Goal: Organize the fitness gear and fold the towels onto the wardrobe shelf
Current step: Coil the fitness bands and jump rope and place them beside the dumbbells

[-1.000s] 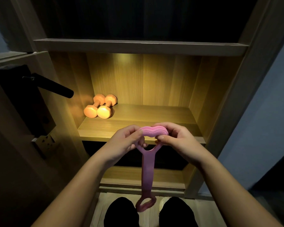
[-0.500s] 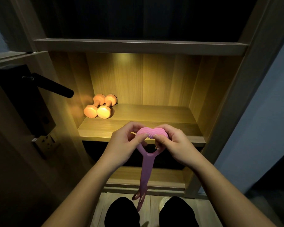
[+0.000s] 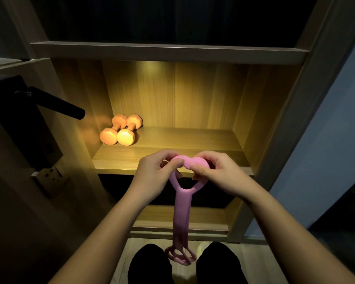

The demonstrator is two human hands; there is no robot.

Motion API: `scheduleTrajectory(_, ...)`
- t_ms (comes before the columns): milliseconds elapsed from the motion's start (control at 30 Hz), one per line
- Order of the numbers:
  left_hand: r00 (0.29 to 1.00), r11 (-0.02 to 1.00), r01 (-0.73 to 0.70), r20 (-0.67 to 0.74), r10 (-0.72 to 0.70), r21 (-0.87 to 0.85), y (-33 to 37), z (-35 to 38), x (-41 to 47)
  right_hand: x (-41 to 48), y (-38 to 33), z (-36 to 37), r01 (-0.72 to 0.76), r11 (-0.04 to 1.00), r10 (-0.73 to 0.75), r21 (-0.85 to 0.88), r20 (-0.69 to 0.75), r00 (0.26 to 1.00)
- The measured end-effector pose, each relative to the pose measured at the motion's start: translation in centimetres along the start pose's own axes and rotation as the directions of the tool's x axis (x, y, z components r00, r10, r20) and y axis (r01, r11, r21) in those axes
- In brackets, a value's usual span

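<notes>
Both hands, left hand (image 3: 154,175) and right hand (image 3: 219,173), are clamped on the top handle of the pink resistance band (image 3: 181,212), which hangs in front of the lit wardrobe shelf (image 3: 172,144); recommend gathering the dangling length before placing it right of the dumbbells (image 3: 121,130).

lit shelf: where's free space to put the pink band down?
Crowded only at the back-left corner, where the two orange dumbbells lie side by side. The lit wooden shelf is bare from the dumbbells across to the right wall, front edge included. Both the left hand and right hand grip the pink rubber resistance band at that front edge.
</notes>
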State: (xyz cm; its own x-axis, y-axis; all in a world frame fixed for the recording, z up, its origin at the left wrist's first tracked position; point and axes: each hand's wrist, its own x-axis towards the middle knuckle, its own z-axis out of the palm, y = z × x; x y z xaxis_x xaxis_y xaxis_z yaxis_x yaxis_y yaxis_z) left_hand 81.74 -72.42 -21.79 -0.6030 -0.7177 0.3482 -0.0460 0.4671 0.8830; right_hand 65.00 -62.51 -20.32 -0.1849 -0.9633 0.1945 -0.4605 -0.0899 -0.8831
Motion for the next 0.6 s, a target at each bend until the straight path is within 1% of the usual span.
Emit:
scheduleTrajectory(167,0.999,0.995,0.051,-0.003,-0.051,-0.082,-0.3,0.5,0.5,0.8,-0.7,-0.7,-0.005,0.974,0.026,-0.228,0.09,0.996)
scheduleTrajectory(233,0.997,0.989,0.069,-0.015,-0.071,-0.128,-0.6,0.7,0.5,1.1,-1.0,-0.6,0.008,0.957,0.022,-0.291,0.099,0.995)
scheduleTrajectory(333,0.993,0.962,0.112,-0.017,-0.12,-0.249,-1.6,1.2,0.3,1.7,-1.6,-0.4,0.032,0.948,-0.009,-0.316,0.074,0.997)
scheduleTrajectory(467,0.981,0.944,0.193,0.05,-0.187,-0.268,-3.2,2.3,-0.2,2.6,-2.6,-0.8,0.017,0.946,-0.009,-0.324,0.028,1.0)
scheduleTrajectory(533,0.981,0.95,0.191,0.031,-0.189,-0.247,-3.3,2.8,0.0,3.0,-3.2,-1.5,-0.002,0.948,0.006,-0.318,0.01,1.0)
scheduleTrajectory(600,0.981,0.959,0.186,-0.007,-0.192,-0.215,-3.2,3.0,0.5,3.5,-3.6,-2.2,-0.032,0.944,0.051,-0.329,0.049,0.998)
